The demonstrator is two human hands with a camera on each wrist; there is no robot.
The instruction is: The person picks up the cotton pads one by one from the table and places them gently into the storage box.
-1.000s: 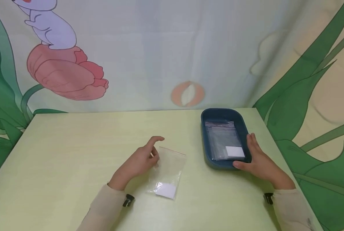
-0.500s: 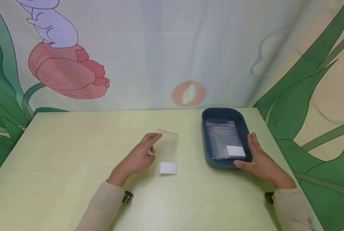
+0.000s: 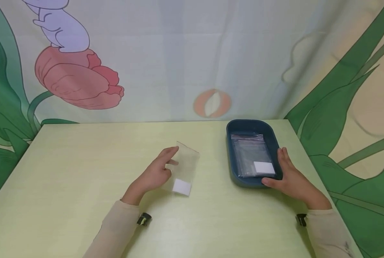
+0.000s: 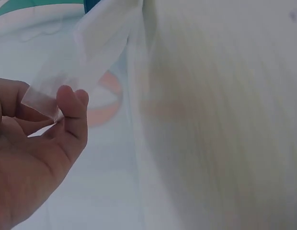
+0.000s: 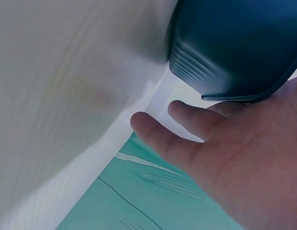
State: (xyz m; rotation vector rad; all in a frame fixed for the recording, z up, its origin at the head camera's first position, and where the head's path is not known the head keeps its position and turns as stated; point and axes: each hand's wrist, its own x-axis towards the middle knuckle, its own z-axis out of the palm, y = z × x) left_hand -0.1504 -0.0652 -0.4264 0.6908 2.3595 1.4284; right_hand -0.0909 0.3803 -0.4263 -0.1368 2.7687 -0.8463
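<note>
My left hand (image 3: 154,173) pinches the left edge of a clear zip bag (image 3: 188,163), its fingers bent around the film in the left wrist view. The bag hangs at a slight tilt over the table, with a red line along its top edge and a white label (image 3: 181,187) near the bottom. At the right, my right hand (image 3: 291,179) spans the near right corner of a dark blue tray (image 3: 233,172). The thumb touches the front rim, and the straight fingers (image 5: 163,136) lie along the right side. Inside the tray lies a stack of clear zip bags (image 3: 249,154).
Both hands are above a pale yellow-green table (image 3: 82,161). A printed curtain (image 3: 146,71) with a flower and leaves hangs behind its back edge. The tray stands near the table's right edge. Each sleeve has a small black clip (image 3: 144,219) at the wrist.
The zip bag has moved up toward the back of the table with my left hand, whose index finger now reaches its top edge. My right hand stays at the tray.
</note>
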